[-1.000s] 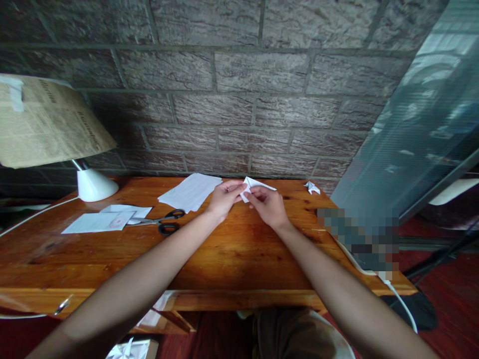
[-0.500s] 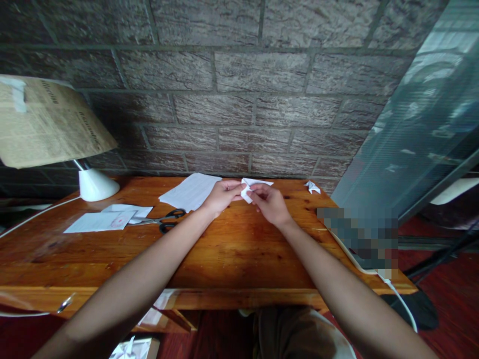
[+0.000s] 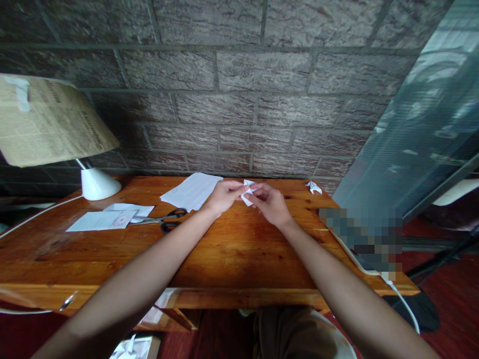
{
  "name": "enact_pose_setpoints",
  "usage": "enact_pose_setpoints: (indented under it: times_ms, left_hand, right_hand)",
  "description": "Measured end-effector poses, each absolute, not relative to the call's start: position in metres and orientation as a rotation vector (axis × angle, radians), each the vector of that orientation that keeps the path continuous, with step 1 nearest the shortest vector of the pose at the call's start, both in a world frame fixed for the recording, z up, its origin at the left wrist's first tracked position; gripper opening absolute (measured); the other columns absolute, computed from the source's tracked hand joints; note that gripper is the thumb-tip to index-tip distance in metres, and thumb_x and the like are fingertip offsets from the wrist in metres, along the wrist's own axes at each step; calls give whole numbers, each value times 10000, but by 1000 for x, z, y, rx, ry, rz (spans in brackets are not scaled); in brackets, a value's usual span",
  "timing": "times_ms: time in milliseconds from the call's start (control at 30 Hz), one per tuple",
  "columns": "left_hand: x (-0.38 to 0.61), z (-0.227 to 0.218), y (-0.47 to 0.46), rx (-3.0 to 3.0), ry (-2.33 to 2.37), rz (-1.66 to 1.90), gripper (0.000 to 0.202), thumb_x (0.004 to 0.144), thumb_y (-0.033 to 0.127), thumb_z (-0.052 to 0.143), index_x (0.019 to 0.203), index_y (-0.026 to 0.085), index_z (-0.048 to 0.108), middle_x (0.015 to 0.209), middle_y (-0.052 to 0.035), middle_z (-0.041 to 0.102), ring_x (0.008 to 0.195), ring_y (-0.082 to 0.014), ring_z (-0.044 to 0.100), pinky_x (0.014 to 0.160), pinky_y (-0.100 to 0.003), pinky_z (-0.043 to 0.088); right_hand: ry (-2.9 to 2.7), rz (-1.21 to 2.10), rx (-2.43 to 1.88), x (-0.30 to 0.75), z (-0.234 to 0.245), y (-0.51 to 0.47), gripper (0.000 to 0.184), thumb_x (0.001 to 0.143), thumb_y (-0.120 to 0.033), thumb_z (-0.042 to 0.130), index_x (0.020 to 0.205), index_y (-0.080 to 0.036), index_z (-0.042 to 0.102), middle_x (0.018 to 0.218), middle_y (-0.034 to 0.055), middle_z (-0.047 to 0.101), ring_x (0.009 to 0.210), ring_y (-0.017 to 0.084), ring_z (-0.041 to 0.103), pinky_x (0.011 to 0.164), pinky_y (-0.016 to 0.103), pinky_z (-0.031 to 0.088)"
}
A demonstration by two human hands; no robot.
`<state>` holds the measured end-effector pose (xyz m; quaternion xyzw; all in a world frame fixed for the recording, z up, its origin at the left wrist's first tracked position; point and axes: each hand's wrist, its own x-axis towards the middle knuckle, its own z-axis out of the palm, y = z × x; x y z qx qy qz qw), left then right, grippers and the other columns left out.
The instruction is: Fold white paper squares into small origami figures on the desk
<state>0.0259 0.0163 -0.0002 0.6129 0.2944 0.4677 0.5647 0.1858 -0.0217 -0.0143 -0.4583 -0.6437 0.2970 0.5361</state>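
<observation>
A small piece of folded white paper [image 3: 247, 198] is held between my two hands, just above the far part of the wooden desk [image 3: 239, 259]. My left hand [image 3: 223, 196] pinches its left side, thumb on top. From the right, my right hand [image 3: 270, 202] grips it with thumb and forefinger. Fingers cover part of the folds, so the exact shape is unclear. Left of my left hand lies a stack of white sheets [image 3: 189, 191]. At the far right of the desk sits a small folded paper figure [image 3: 313, 187].
Black-handled scissors [image 3: 170, 219] lie against some paper slips [image 3: 101, 221] on the left. A lamp [image 3: 98, 184] with a newsprint shade stands behind them. A blurred-out device [image 3: 359, 244] with a white cable rests at the right edge. Below, a box [image 3: 149, 347] holds folded paper.
The paper's right flap, which stuck out over my right hand, is now folded in or hidden by the fingers. My right fingers have shifted slightly on the paper.
</observation>
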Motion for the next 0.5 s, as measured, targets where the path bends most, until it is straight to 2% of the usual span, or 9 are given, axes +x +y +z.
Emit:
enact_pose_setpoints:
  times_ms: [200,500]
  left_hand:
    - [27,-5,18,1507,696,1114,406,615,537,789,707,147,726,692,-32,692,666,-155,613,670,-282,507]
    - [25,-1,15,1546,608,1019,387,701,523,737,814,153,756,781,-49,719,741,-157,634,759,-298,512]
  right_hand:
    - [-1419,854,-1081,184,-10,-25,392,656,-467,775,898,-170,691,844,58,737,611,138,623,467,222,458]
    - [-1318,914,-1075,186,-6,-26,365,634,-435,791,860,-161,709,826,58,735,603,124,603,462,207,414]
